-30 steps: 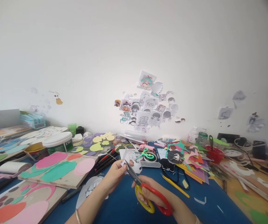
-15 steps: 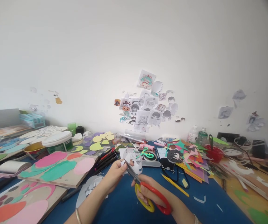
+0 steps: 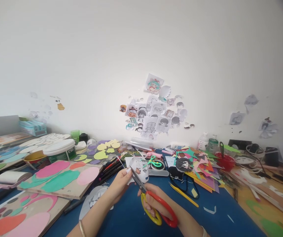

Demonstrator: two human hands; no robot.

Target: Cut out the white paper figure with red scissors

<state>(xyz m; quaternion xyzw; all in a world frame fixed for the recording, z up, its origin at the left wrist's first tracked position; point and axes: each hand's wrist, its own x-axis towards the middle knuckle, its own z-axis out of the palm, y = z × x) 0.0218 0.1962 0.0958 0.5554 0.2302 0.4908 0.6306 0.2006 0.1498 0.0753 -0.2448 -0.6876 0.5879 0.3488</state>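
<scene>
My right hand [image 3: 156, 202] is closed through the red and yellow handles of a pair of scissors [image 3: 153, 204], blades pointing up-left. The blade tips sit in a white paper cut-out [image 3: 140, 169]. My left hand [image 3: 120, 184] pinches that cut-out at its left edge, just above the blue table mat [image 3: 131, 220]. A thin bangle shows on my left wrist.
Boards with pink, green and orange foam shapes [image 3: 62, 179] lie at left, beside a white tub [image 3: 60, 150] and a roller [image 3: 10, 177]. Pencils [image 3: 110, 169] lie behind my left hand. A heap of coloured paper scraps [image 3: 200, 168], small green scissors [image 3: 152, 161] and bottles [image 3: 208, 143] fill the right.
The scissors and paper have shifted slightly up and left, and the cut-out has turned a little in my left fingers. The view has tilted slightly.
</scene>
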